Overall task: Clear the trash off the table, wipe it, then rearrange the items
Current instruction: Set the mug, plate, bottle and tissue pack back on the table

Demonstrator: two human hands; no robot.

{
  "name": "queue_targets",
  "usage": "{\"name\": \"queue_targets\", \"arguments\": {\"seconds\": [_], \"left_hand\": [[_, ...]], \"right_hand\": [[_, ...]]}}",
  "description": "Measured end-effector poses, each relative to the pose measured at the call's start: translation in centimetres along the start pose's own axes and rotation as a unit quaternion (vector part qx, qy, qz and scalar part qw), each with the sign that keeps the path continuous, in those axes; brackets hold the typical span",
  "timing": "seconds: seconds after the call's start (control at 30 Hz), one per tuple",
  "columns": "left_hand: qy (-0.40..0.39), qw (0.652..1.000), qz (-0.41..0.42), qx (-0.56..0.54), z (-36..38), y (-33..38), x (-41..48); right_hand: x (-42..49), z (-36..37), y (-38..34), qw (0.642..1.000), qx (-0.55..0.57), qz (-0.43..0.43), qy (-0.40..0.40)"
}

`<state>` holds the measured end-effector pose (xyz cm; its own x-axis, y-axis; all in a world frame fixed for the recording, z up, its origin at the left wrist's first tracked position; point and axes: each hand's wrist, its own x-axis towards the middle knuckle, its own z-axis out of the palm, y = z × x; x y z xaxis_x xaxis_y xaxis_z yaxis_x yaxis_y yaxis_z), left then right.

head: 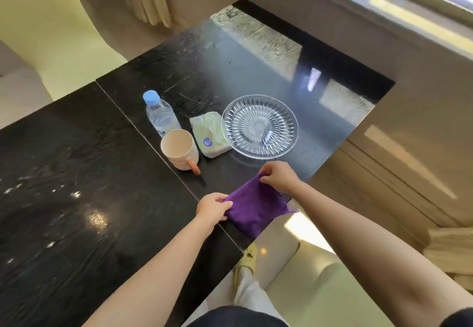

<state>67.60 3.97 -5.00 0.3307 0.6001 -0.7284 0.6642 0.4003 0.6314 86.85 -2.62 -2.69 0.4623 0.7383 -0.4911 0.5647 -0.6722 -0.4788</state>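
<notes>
Table (76, 173): dark, glossy, wood-grained; a seam running from far left toward the near edge; window glare on the far right part.
Purple cloth (256, 207): folded to a rough square, lying at the near edge of the table just right of the seam, one corner hanging past the edge; small loop tag sticking out on the right side.
Left hand (212, 209): at the cloth's left corner, fingers curled narrow and pinching the fabric edge, thumb on top.
Right hand (279, 175): at the cloth's far corner, fingertips drawn together and gripping the fabric, lifting that corner slightly.
Glass plate (259, 126): clear, round, ribbed in a sunburst pattern; flat on the table beyond the right hand, apart from the cloth.
Tissue pack (208, 134): soft pale-yellow and white packet with a round blue sticker; lying just left of the plate, its right edge touching or tucked under the plate's rim, hard to tell which.
Mug (179, 151): cream, upright, orange handle pointing toward the near edge; just left of the tissue pack, close to the seam.
Water bottle (160, 113): clear plastic, light blue cap, upright, directly behind the mug.
Leg and shoe (247, 262): pale trouser leg and yellow clog on the floor below the table's near corner.
</notes>
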Motion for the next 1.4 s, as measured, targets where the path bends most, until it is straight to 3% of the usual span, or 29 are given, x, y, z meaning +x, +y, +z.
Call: {"name": "queue_targets", "arguments": {"seconds": [0.43,0.63,0.73,0.83,0.87,0.93,1.03,1.2,1.3,1.4], "left_hand": [[0.107,0.992,-0.019,0.06,-1.0,-0.2,3.2],[0.236,0.96,-0.008,-0.147,-3.6,2.4,4.0],[0.241,0.95,0.017,-0.199,-4.1,3.6,4.9],[0.256,0.94,0.0,-0.225,-4.2,4.4,5.5],[0.264,0.94,-0.006,-0.215,-4.2,4.6,5.6],[0.268,0.943,-0.014,-0.197,-4.1,4.9,5.7],[0.265,0.938,-0.025,-0.221,-4.4,5.7,6.0],[0.267,0.947,-0.027,-0.179,-5.2,5.6,5.8],[0.269,0.947,-0.019,-0.176,-5.5,5.0,5.3],[0.28,0.945,-0.004,-0.171,-6.0,4.5,4.4]], "right_hand": [[3.9,3.1,-1.2,0.994,-0.09,-0.067,-0.005],[4.6,3.3,-3.1,0.954,-0.221,-0.197,0.046],[5.0,2.7,-4.2,0.976,-0.122,-0.153,0.092],[5.5,1.6,-3.9,0.988,0.112,0.042,0.093],[5.5,1.4,-3.6,0.965,0.225,0.117,0.071],[5.2,1.3,-3.1,0.885,0.406,0.226,0.037],[5.0,1.2,-2.6,0.819,0.492,0.296,0.01],[5.9,0.7,-3.0,0.715,0.613,0.333,0.053],[5.9,0.8,-3.3,0.649,0.686,0.313,0.099],[5.6,0.8,-4.0,0.643,0.697,0.279,0.151]]}}
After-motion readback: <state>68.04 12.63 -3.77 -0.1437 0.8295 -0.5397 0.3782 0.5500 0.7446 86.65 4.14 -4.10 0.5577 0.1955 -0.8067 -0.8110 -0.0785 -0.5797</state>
